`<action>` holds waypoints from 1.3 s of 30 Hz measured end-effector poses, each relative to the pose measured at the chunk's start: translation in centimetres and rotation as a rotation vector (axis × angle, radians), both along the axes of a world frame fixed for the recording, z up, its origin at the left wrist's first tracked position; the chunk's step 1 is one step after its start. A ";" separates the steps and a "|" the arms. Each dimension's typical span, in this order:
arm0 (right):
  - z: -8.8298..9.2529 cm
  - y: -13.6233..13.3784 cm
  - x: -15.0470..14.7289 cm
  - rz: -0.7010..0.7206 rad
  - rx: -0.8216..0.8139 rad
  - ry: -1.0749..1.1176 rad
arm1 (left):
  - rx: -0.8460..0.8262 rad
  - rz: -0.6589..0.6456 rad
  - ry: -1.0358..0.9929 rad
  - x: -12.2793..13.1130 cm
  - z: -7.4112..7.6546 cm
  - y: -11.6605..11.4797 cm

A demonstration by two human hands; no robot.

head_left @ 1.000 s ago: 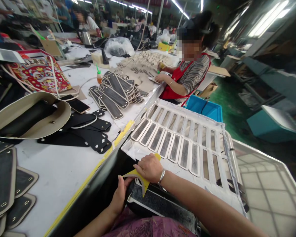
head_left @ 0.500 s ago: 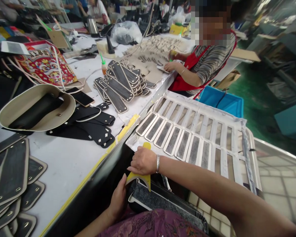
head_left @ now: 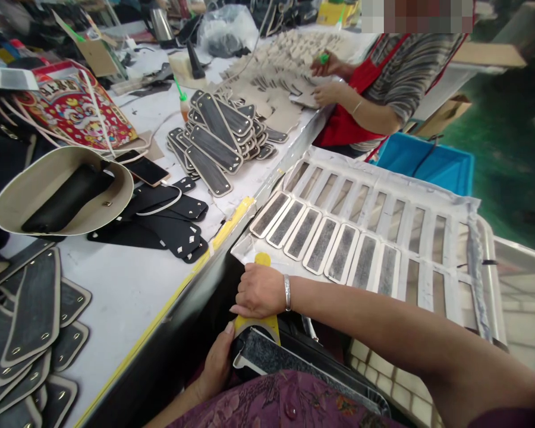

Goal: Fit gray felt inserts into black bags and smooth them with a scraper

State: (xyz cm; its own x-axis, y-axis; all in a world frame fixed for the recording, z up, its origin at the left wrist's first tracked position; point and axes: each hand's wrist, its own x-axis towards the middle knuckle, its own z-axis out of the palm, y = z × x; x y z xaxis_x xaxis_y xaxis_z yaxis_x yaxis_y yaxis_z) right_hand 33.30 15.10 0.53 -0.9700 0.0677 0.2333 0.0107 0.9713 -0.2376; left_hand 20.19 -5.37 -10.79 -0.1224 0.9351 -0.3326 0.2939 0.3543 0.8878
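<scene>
Apparently works yellow piece (head_left: 270, 324), clamped in right hand (head_left: 261, 289), at left end of near dark panel (head_left: 274, 353); cannot tell grip of left hand (head_left: 218, 361); next probably needs steady alignment.

Bare table (head_left: 129, 291) between the near-left stack (head_left: 33, 321) and the yellow tape (head_left: 234, 221) gives a hand room to pass low. Farther left, black straps (head_left: 149, 230) and a cream bag (head_left: 69, 159) stand in the way; right of them, heaped strips (head_left: 216, 147) block the middle. The right hand (head_left: 261, 291) and forearm (head_left: 361, 303) bar the near approach to the panel (head_left: 466, 205), open from above; a co-worker's hands (head_left: 327, 93) occupy the far table edge.
</scene>
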 end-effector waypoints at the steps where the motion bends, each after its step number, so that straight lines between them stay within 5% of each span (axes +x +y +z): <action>1: 0.0 -0.1 0.1 -0.016 -0.002 -0.015 | 0.036 -0.007 0.053 -0.1 -0.1 -0.1; 5: 0.0 -0.6 0.9 -0.097 -0.013 -0.072 | 0.155 -0.067 0.171 -0.3 0.9 0.5; 11: -0.2 -2.0 2.6 -0.269 -0.086 -0.166 | 0.034 -0.062 0.057 0.6 5.0 3.1; 17: 0.3 -4.2 4.3 -0.483 -0.175 -0.256 | -0.029 -0.208 -0.370 1.2 8.7 6.4; 23: 1.1 -6.3 5.0 -0.651 -0.163 -0.314 | -0.173 -0.186 -0.781 0.4 9.4 6.7; 26: 1.7 -6.8 5.8 -0.693 -0.215 -0.353 | -0.207 -0.222 -0.776 -0.7 9.4 7.3; 30: 3.0 -7.2 7.2 -0.898 -0.614 -0.149 | -0.156 -0.363 -0.632 -1.6 9.7 8.5; 33: 4.6 -7.1 6.9 -0.988 -1.046 0.268 | -0.215 -0.345 -0.724 -1.7 9.8 8.8; 37: 6.3 -6.4 3.9 -0.702 -1.637 0.985 | -0.240 -0.318 -0.817 -1.3 9.7 8.6; 39: 6.2 -6.0 2.2 -0.555 -1.791 1.072 | -0.243 -0.310 -0.816 -1.2 9.8 8.6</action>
State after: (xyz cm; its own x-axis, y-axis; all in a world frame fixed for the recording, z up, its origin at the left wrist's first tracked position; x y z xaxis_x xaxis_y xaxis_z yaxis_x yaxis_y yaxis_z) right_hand 35.50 9.06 6.78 -0.3540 0.9312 -0.0868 -0.5860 -0.2932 -0.7554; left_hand 18.98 3.25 -0.95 0.4839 0.7793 -0.3982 -0.2801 0.5690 0.7731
